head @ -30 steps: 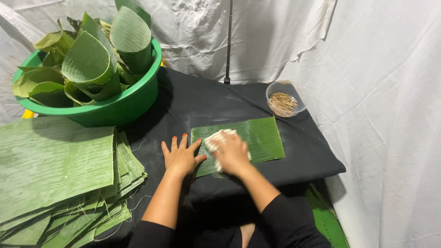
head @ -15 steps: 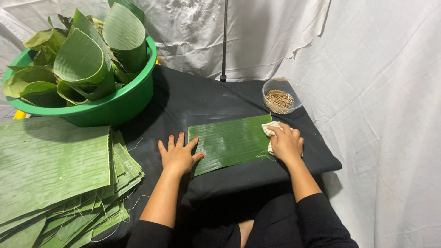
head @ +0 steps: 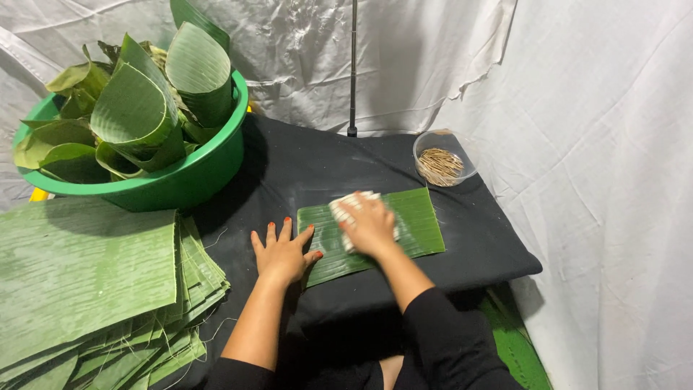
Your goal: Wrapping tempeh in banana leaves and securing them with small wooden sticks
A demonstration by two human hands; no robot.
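On the black surface (head: pixel 303 166), near its front edge, the left hand (head: pixel 281 254) lies spread flat pinning the leaf (head: pixel 419 220) while the right hand (head: pixel 372 225) presses a cloth (head: pixel 345 206) on it, apparently mid-wipe.

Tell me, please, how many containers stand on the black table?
2. A big green basin full of rolled leaves stands at the far left, and a small clear bowl of thin sticks stands at the far right, beyond the flat leaf. Others may be hidden.

Matt ribbed banana leaf (head: pixel 404 217), pale woven cloth (head: pixel 345 209), glossy green plastic basin (head: pixel 195 177), black fabric tabletop (head: pixel 317 162).
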